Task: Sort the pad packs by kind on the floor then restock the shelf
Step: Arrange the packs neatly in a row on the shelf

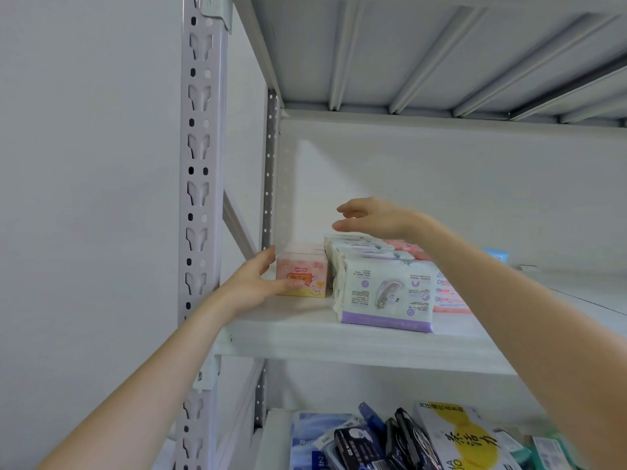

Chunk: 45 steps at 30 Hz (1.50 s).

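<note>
A row of small pink pad packs (pixel 307 273) stands at the left end of the white shelf board (pixel 305 334). My left hand (pixel 254 283) grips the front pink pack, thumb across its face and fingers along its left side. To its right stands a row of white-and-purple pad packs (pixel 386 293). My right hand (pixel 376 217) hovers just above the back of that row, fingers spread, holding nothing. Behind my right forearm lie coral-and-white packs (pixel 448 296), partly hidden.
The grey slotted upright (pixel 198 198) rises left of the shelf, with the wall beyond it. A ribbed shelf underside (pixel 441 56) is overhead. A small blue pack (pixel 497 256) sits farther right. The lower shelf holds dark, blue and yellow packets (pixel 424 439).
</note>
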Available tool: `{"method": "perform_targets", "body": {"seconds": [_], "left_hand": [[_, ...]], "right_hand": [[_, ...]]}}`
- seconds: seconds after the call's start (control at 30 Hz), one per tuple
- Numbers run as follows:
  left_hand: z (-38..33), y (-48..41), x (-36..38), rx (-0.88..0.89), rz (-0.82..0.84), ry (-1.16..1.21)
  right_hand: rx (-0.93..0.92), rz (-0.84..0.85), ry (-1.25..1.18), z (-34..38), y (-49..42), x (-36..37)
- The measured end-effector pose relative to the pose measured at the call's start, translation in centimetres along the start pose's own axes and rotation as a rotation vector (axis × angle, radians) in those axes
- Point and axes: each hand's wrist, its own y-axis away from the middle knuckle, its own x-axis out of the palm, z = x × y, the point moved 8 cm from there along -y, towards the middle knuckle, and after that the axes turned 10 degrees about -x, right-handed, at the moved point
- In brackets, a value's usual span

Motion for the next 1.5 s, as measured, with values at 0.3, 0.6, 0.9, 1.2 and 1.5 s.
{"method": "perform_targets", "body": {"seconds": [0.3,0.6,0.9,1.2,1.5], "left_hand": [[-1.8,4.3,3.2,0.092,0.09,-0.023],[-5.1,5.7,8.7,0.161,0.198,-0.013],[-5.2,3.6,9.7,0.094,0.157,-0.013],[-4.9,3.1,9.8,0.083,0.208,0.051],[-4.4,2.9,9.7,0.053,0.207,0.088]], "right_hand": [[0.033,-0.23,-0.098,-1.8,10.1,-3.5],[0.141,-0.279,-0.278,-6.7,16.8,-1.7],[0.044,-0.188,-0.502,-8.1,15.0,2.2],[-0.028,-0.179,-0.573,-8.6,13.7,3.3],[-0.034,-0.177,-0.614,-8.9,12.9,3.8]]}}
